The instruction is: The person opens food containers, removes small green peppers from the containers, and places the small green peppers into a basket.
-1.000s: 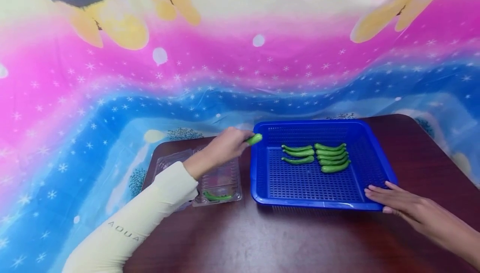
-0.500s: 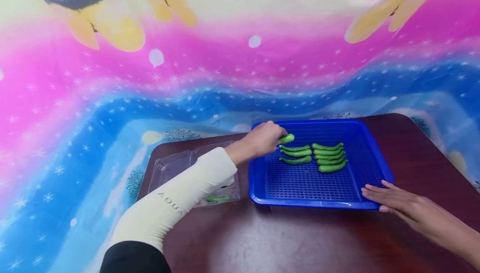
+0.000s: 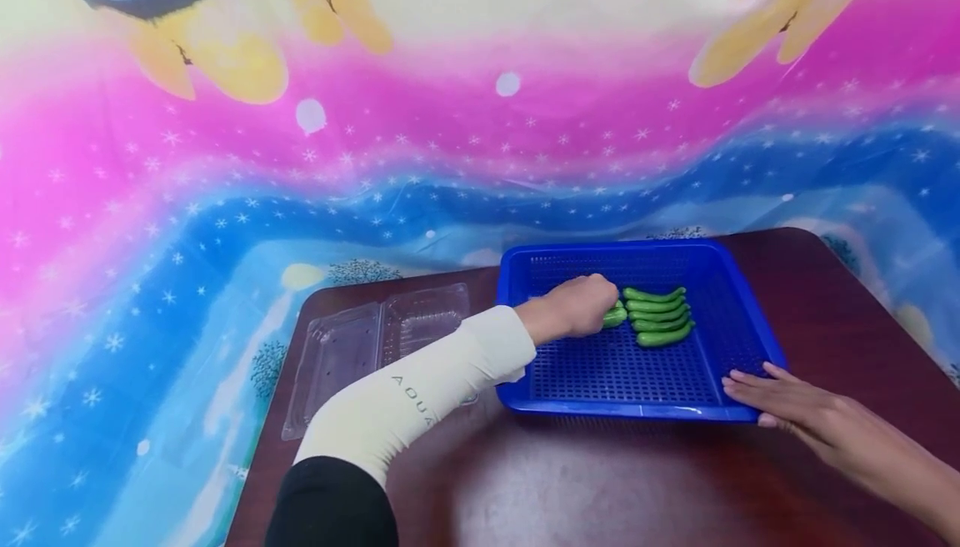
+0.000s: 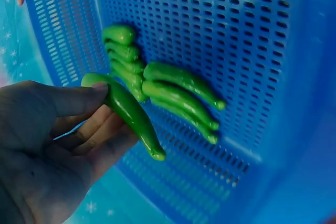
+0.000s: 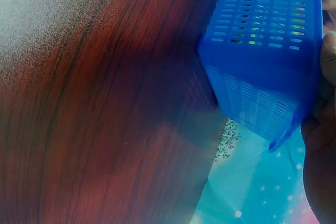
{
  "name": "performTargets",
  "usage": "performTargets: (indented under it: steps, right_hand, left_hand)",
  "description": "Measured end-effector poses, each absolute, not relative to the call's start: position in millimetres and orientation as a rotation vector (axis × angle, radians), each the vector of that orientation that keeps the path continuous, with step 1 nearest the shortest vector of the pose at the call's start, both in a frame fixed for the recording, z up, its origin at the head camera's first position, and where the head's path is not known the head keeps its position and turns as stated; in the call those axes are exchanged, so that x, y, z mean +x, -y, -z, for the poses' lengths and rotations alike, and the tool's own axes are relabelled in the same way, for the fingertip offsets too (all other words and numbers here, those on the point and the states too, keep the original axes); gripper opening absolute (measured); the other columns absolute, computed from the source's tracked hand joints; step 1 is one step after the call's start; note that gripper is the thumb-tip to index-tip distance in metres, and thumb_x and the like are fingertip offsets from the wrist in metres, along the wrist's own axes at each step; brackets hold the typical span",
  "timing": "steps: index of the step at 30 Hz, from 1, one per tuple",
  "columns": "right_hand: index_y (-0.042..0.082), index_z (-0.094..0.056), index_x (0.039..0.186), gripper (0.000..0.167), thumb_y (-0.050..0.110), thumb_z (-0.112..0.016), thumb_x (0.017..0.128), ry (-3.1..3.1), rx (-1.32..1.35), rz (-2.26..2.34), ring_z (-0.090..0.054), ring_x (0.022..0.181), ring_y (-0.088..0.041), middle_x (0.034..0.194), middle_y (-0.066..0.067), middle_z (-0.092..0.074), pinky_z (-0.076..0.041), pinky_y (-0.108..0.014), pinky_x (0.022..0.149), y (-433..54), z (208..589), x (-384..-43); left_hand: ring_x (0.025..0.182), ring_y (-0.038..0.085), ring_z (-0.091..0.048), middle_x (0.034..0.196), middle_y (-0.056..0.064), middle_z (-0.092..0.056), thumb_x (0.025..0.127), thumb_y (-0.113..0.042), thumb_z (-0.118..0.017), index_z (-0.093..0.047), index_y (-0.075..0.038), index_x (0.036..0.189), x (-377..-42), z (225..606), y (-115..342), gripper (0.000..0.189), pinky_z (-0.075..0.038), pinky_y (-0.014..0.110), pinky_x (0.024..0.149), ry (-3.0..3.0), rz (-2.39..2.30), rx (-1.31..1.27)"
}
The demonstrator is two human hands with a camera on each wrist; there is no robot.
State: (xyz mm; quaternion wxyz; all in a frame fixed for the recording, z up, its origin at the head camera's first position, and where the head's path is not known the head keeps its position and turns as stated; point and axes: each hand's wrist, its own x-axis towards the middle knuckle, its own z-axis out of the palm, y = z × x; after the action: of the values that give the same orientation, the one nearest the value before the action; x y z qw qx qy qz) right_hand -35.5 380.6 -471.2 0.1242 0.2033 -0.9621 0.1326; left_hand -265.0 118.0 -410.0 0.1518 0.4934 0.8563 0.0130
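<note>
My left hand [image 3: 579,305] pinches a green chili pepper [image 4: 130,109] between thumb and fingers, over the inside of a blue plastic basket [image 3: 517,401]. In the left wrist view the pepper hangs above the others, tilted. Several green chili peppers [image 3: 656,318] lie stacked in a column on the basket floor. Three more peppers [image 4: 181,99] lie beside that column; in the head view the left hand mostly hides them. My right hand [image 3: 813,409] rests on the basket's near right corner, fingers laid straight over the rim and thumb on the outer side.
A clear plastic clamshell box [image 3: 341,351] lies unfolded left of the basket, partly behind the left sleeve [image 3: 420,380]. Both stand on a dark red-brown wooden table [image 3: 600,489]. A printed pink and blue cloth [image 3: 450,130] hangs behind the table.
My left hand has carried the chili pepper rightward from the basket's left rim, then lower into the basket. The left sleeve now covers the pepper in the clamshell box. My right hand stays put.
</note>
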Motion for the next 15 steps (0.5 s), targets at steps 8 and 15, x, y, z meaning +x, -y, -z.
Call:
performTargets:
  steps: [8,15]
  right_hand:
    - [0.035,-0.061,0.142,0.066,0.010,-0.079,0.084,2.843,0.571,-0.381,-0.009,0.147,0.020,0.148,0.019,-0.053,-0.003,0.004,0.111,-380,471,-37]
    - [0.034,-0.061,0.142,0.069,0.008,-0.081,0.082,2.802,0.602,-0.391,-0.012,0.148,0.018,0.151,0.026,-0.043,-0.005,0.003,0.113,-381,472,-38]
  left_hand:
    - [0.064,0.010,-0.035,0.075,-0.005,-0.042,0.106,-0.013,-0.054,-0.055,-0.019,0.086,-259,427,-135,0.021,-0.036,0.025,0.060,-2.474,0.077,1.341]
    - [0.073,0.009,-0.048,0.089,-0.005,-0.063,0.103,-0.009,-0.057,-0.058,-0.020,0.086,-262,445,-139,0.020,-0.045,0.027,0.067,-2.507,0.137,1.376]
